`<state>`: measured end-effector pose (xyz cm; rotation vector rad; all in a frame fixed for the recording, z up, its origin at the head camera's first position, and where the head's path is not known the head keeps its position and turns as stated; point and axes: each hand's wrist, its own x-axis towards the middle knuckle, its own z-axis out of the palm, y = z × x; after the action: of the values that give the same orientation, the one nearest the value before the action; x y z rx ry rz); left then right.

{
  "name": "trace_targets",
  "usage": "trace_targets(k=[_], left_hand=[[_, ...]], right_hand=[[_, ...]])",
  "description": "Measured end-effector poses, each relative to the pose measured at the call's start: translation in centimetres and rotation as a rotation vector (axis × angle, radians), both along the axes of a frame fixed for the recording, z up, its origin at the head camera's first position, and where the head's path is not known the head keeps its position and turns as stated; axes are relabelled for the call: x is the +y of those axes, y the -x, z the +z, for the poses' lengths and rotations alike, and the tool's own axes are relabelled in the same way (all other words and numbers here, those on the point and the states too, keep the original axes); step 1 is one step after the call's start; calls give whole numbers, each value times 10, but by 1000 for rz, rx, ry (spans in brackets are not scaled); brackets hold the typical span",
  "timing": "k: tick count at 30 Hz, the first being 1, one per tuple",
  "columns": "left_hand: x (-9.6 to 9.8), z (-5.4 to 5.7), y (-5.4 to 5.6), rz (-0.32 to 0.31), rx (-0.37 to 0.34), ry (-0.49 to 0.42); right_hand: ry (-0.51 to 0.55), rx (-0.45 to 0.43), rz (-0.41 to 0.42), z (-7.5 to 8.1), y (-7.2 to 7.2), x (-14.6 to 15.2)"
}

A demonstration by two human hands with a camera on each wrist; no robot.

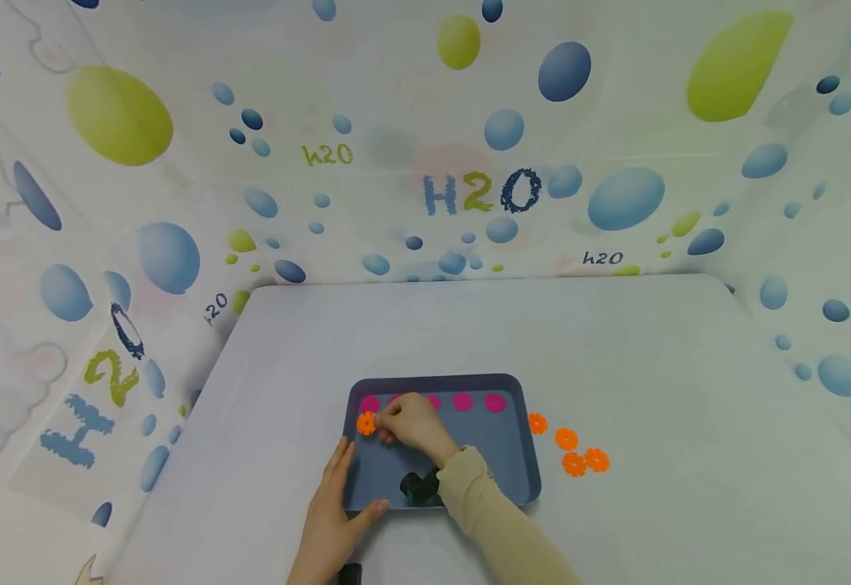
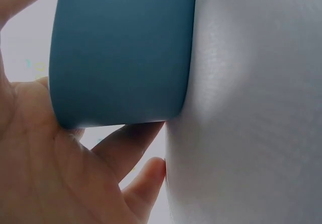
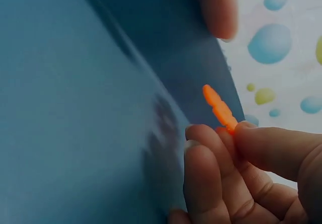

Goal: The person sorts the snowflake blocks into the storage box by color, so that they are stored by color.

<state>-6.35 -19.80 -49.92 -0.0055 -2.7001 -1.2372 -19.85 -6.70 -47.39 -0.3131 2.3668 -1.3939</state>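
Observation:
In the head view, my right hand point(image 1: 414, 422) is over the left part of a blue-grey tray point(image 1: 469, 471). Its thumb and fingertips pinch an orange flower-shaped disc point(image 1: 366, 423), seen edge-on in the right wrist view as a thin scalloped piece point(image 3: 220, 110). Several pink discs point(image 1: 495, 403) form a row along the tray's far side, partly hidden by this hand. My left hand point(image 1: 333, 508) rests around the near left corner, fairly straight fingers along the left wall and thumb by the front rim. Close up, the left wrist view shows the tray's outer wall point(image 2: 123, 53) against that hand.
Several more orange flower-shaped discs point(image 1: 575, 464) lie on the white table point(image 1: 674, 382) just right of the tray. A dark wrist device point(image 1: 419, 487) on the right arm overhangs the tray's front. Behind the table hangs a backdrop point(image 1: 396, 97) with blue and green drops.

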Motion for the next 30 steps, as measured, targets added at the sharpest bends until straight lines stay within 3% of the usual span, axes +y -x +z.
trace_targets(k=[4, 9, 14, 20, 30], left_hand=[[0, -2, 0, -1, 33, 17], [1, -2, 0, -5, 14, -1], [0, -3, 0, -3, -1, 0], [2, -2, 1, -14, 23, 8], [1, -4, -1, -1, -2, 11]], right_hand=[[-102, 56, -4, -3, -1, -4], [-289, 140, 2, -2, -4, -11], [-349, 150, 8, -1, -6, -15], [-285, 139, -3, -3, -3, -9], [-15, 41, 11, 4, -4, 10]])
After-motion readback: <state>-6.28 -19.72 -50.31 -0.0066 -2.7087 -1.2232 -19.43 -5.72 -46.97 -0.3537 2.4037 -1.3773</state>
